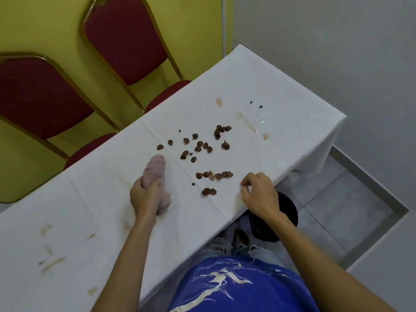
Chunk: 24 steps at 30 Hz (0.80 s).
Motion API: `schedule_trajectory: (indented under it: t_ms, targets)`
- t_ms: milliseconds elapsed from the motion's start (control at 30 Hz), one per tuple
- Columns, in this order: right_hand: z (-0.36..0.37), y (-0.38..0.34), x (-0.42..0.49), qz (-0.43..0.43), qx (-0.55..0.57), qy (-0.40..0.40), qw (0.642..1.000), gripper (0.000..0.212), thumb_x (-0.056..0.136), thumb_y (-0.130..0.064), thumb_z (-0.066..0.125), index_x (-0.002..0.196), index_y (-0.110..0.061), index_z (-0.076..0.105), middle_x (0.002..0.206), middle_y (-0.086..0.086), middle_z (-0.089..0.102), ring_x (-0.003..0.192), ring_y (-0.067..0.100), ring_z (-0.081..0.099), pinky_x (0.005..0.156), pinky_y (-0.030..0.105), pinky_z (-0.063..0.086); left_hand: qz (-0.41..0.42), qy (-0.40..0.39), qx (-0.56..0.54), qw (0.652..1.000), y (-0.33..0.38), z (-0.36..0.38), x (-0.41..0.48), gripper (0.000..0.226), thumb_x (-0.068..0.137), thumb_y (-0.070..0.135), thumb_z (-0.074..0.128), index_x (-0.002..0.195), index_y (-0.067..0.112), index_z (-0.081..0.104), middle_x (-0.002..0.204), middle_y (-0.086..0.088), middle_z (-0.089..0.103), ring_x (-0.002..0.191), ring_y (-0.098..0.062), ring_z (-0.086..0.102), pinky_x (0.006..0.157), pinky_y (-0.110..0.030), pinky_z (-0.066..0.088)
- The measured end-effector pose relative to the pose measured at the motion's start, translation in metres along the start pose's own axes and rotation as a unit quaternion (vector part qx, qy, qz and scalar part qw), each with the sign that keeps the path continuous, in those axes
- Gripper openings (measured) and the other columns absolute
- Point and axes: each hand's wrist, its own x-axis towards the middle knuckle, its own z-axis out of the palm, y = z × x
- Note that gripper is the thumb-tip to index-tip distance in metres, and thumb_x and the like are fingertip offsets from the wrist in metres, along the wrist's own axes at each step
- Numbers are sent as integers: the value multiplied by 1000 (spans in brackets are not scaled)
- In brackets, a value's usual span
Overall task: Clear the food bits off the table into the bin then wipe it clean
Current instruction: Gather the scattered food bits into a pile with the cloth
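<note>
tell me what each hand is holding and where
The left hand grips the pink cloth around its near half. The right hand has curled fingers; whether they pinch anything cannot be told.

Brown food bits (203, 149), pale pink cloth (157, 176), stained white tablecloth (281, 91)

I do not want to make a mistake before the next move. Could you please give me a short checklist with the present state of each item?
1. Bin below the table edge, near the right hand: ok.
2. Left hand grips the cloth: ok.
3. Right hand holds nothing: cannot tell, fingers curled.
4. Food bits off the table: not ok, many lie scattered.
5. Table ready for wiping: not ok, bits first; stains wait.
6. Room in the bin: cannot tell, mostly hidden.
</note>
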Motion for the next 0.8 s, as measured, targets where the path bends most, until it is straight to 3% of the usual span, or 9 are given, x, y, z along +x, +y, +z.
schedule_trajectory:
  t_ms: [100,167,233,300,400,500,633,700,800]
  targets:
    - [2,-3,1,11,-9,13,1000,9,88,-24,55,92,-24,62,97,-5,54,93,15,49,66,36,52,24,13,60,998,-4,13,0,41,85,29,59,123,16,62,100,-10,71,70,-25,69,53,-25,50]
    - [3,-6,0,18,-19,16,1000,8,88,-26,54,91,-25,61,96,-5,53,92,14,48,64,34,51,66,-3,115,991,-5,31,-15,56,88,24,57,143,20,47,128,-9,50,89,-21,59,78,-25,46]
    - [3,-8,0,22,-24,11,999,8,88,-26,53,91,-25,60,96,-5,52,91,14,48,65,33,50,91,-45,123,987,-6,48,-34,61,94,20,54,151,23,35,136,-8,36,90,-15,49,88,-24,39]
    - [5,-9,-1,23,-24,-2,999,8,88,-27,52,91,-25,60,97,-6,52,92,14,48,67,34,51,97,-81,99,987,-13,58,-45,57,95,19,55,149,22,39,135,-6,38,91,-11,52,88,-24,41]
    - [5,-10,1,30,-30,14,999,9,87,-25,51,91,-25,59,96,-6,52,91,14,48,67,34,51,87,-114,7,990,-13,55,-44,30,90,15,60,120,19,60,117,-6,64,100,-21,66,80,-28,54]
    - [10,-11,2,31,-38,46,998,10,89,-22,51,92,-21,60,92,-3,52,88,16,48,67,34,50,65,-107,-50,991,0,32,-26,25,89,18,63,114,21,63,108,-5,71,94,-25,70,79,-41,59]
    - [24,-14,-6,21,-39,113,993,9,90,-15,55,94,-14,64,89,1,56,85,20,48,70,35,48,58,-68,-71,993,25,-8,22,28,86,21,65,114,22,64,92,-11,73,67,-30,70,62,-45,56]
    - [26,-12,-8,26,-38,123,991,11,91,-15,56,98,-14,64,92,1,56,88,19,46,72,35,48,66,-41,-49,996,41,-13,49,27,85,22,63,113,20,63,94,-13,72,69,-28,68,66,-50,58]
    - [25,-10,-8,25,-28,114,993,14,92,-16,55,103,-16,63,98,0,56,91,17,44,74,33,48,118,-7,47,992,61,-5,88,34,85,26,61,118,17,61,111,-10,67,97,-30,67,88,-49,59]
